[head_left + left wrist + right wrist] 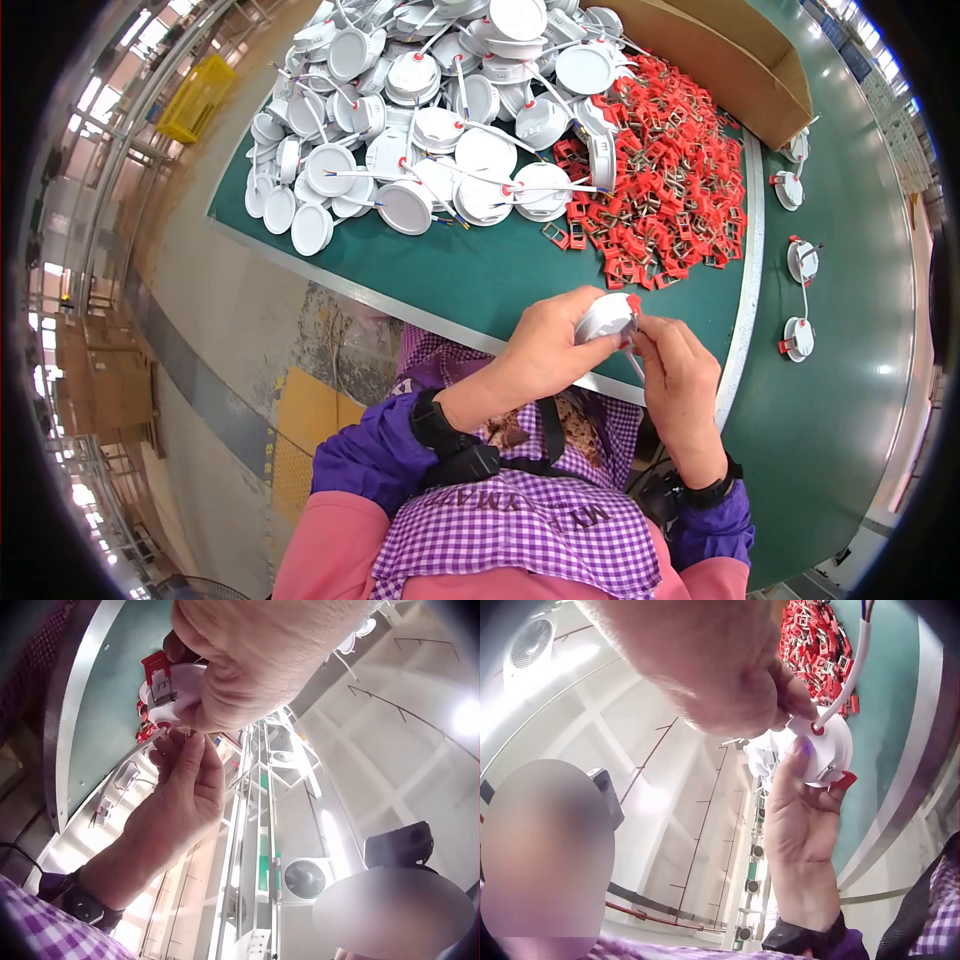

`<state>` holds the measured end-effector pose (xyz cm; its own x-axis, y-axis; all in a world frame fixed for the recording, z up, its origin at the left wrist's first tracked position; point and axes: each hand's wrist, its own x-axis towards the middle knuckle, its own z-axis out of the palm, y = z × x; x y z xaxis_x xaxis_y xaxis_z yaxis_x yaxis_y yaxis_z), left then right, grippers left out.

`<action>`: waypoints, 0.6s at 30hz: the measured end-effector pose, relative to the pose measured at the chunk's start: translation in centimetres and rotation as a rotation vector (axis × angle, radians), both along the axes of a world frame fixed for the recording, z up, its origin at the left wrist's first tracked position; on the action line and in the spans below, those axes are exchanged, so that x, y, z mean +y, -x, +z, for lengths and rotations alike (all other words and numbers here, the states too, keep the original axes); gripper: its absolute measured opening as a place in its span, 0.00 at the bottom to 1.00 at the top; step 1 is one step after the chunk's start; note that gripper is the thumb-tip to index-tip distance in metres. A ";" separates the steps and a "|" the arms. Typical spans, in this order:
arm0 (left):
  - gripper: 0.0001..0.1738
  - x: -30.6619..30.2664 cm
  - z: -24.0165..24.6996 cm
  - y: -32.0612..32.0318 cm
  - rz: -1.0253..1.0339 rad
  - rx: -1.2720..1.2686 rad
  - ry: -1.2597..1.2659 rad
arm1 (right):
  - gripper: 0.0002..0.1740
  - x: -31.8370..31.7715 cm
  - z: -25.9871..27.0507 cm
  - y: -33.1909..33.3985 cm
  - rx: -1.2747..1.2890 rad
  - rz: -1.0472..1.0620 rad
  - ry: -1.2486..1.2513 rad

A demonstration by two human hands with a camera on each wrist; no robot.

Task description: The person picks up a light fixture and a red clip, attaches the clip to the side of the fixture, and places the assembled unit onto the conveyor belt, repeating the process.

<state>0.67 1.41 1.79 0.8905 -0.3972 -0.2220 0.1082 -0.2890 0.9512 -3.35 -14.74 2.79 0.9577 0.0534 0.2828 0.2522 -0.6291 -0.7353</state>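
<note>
Clip-fitting seems under way: the left hand [545, 350] grips the round white lamp [603, 317] above the green worktop [420, 280], the right hand [680, 375] pinches a small pale part [804, 724], and careful seating comes next.

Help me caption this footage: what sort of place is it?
Likely a factory assembly line: round white units lie heaped beside piled red clips on a green worktable, with more units spaced along what may be a conveyor.

From the head, looking down at the white lamp [603, 317]; from both wrists, close beside the same white lamp, facing up toward the ceiling [390, 742].
</note>
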 end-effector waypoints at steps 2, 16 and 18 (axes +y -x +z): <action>0.17 0.0 0.0 0.1 0.001 -0.083 -0.025 | 0.11 0.0 0.0 0.0 -0.023 0.005 0.022; 0.17 0.6 0.6 0.0 -0.206 -0.197 -0.014 | 0.22 -1.4 0.2 0.5 0.479 -0.061 -0.603; 0.17 0.3 0.3 0.3 -0.229 -0.119 0.010 | 0.22 -2.0 -0.2 0.5 0.549 -0.017 -0.663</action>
<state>0.40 1.73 2.07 0.7964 -0.5935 -0.1162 -0.0718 -0.2835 0.9563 -3.83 -16.77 2.59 0.9672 0.0256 -0.2528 -0.2521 -0.0268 -0.9673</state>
